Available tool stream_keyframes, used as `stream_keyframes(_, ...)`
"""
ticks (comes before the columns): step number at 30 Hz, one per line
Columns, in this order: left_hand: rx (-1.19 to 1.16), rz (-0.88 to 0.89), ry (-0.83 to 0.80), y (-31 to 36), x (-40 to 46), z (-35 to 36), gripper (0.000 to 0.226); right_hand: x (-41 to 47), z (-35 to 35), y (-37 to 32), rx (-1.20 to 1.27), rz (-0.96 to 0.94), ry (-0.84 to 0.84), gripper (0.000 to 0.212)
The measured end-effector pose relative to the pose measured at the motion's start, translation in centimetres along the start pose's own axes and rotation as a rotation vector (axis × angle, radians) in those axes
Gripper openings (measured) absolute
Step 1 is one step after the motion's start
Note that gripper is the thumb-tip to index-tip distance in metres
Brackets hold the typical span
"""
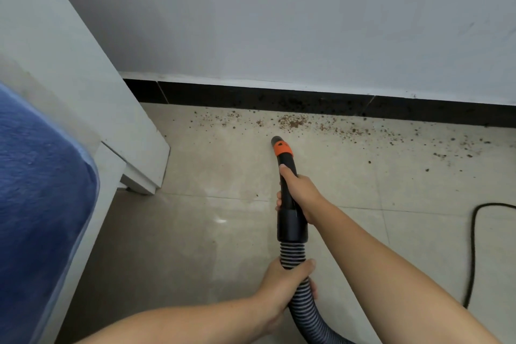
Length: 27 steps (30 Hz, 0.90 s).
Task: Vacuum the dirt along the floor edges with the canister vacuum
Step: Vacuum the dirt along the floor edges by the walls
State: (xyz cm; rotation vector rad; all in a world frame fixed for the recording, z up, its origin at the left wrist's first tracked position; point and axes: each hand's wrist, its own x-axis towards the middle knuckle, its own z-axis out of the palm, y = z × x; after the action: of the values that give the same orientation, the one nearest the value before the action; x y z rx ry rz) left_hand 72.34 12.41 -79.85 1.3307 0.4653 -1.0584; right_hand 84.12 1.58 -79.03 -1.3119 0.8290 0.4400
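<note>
Here we grip the nozzle (286, 173) with our right hand (300, 193) and the hose (303, 296) with our left hand (282, 290); its tip seems just short of the dirt (293, 121) along the skirting (251, 98).

On your left you see a white bed frame (83, 98), its leg (145, 173) standing on the beige floor tiles (195, 246). A blue mattress cover (36, 204) fills the frame's lower left corner. Ahead of you a pale wall (279, 14) meets a black skirting strip (223, 95). At your right a black cable (473, 246) curves across the tiles.
</note>
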Motion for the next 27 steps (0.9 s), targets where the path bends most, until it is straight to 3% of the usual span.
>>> stream_keyframes(27, -0.129, 0.161, 0.096, 3.5, 2.5, -2.8, 0.014, 3.8, 4.6, -3.7, -0.148, -0.043, 0.060, 0.037)
